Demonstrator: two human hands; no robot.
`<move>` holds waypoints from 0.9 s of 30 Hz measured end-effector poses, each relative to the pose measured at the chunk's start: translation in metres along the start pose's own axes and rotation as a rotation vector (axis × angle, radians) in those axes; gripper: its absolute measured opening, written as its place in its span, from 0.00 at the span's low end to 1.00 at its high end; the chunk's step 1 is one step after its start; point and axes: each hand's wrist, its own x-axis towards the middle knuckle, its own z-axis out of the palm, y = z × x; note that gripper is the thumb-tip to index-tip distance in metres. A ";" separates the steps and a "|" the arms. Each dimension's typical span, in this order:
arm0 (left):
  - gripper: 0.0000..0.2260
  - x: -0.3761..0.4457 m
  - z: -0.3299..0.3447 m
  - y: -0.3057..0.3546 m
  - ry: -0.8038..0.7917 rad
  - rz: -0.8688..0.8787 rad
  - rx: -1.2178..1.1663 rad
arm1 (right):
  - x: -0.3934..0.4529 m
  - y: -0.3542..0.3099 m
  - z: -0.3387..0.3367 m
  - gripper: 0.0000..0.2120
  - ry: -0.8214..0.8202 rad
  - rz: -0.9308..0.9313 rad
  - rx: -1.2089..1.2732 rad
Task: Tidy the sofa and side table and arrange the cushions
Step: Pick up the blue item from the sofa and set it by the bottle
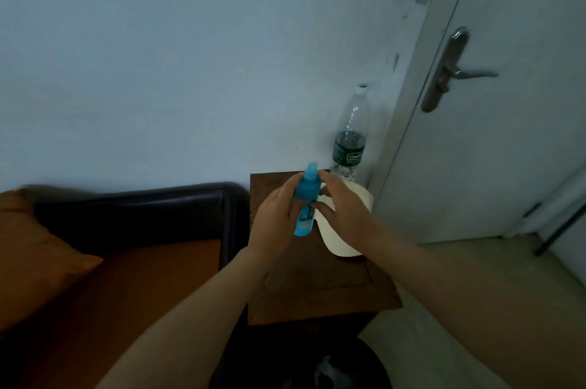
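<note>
My left hand grips a blue bottle upright above the bench, my right hand touching it with relaxed fingers; beyond both stands a clear water bottle, beneath my right a white roll.

The spray bottle is showing turquoise (dark print on its label). The cushion is showing orange, the side table dark brown.

Partial "Cest" on water bottle label
</note>
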 end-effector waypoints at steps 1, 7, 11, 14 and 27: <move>0.20 0.009 0.003 -0.003 -0.002 -0.002 0.003 | 0.008 0.005 0.000 0.25 0.004 0.005 -0.017; 0.19 0.070 0.022 -0.029 -0.079 -0.035 -0.033 | 0.062 0.037 0.010 0.21 0.053 0.071 -0.034; 0.18 0.114 0.043 -0.057 -0.100 -0.068 -0.073 | 0.105 0.063 0.018 0.18 0.060 0.153 -0.039; 0.19 0.145 0.063 -0.081 -0.138 -0.103 -0.070 | 0.132 0.085 0.021 0.18 0.025 0.186 -0.081; 0.19 0.205 0.134 -0.137 -0.161 -0.031 -0.082 | 0.181 0.158 0.050 0.18 0.035 0.323 -0.224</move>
